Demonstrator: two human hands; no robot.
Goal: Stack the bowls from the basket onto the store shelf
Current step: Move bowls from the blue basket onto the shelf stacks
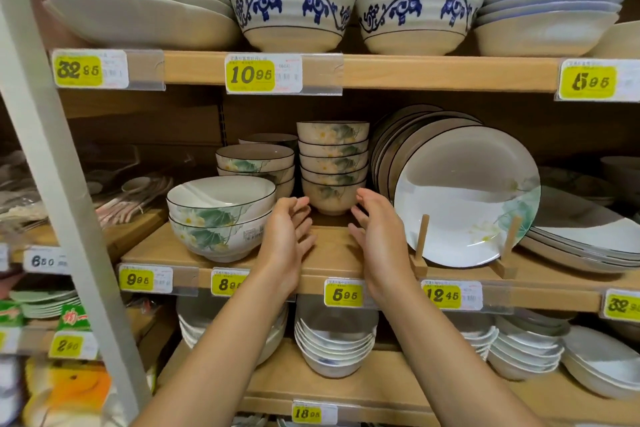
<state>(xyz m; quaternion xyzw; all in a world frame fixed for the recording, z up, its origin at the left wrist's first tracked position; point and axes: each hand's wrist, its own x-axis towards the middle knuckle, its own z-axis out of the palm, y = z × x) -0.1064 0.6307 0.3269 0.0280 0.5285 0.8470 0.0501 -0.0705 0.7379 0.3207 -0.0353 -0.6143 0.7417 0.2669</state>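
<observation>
A stack (332,166) of small cream bowls, nested upright one inside another, stands on the middle wooden shelf (332,263), set back from its front edge. Each bowl has a thin dark rim and a painted green leaf with pale flowers on its side. The stack stands straight on the bottom bowl's narrow foot.

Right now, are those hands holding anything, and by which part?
Nothing is held. The left hand and right hand are open on either side of the small bowl stack.
</observation>
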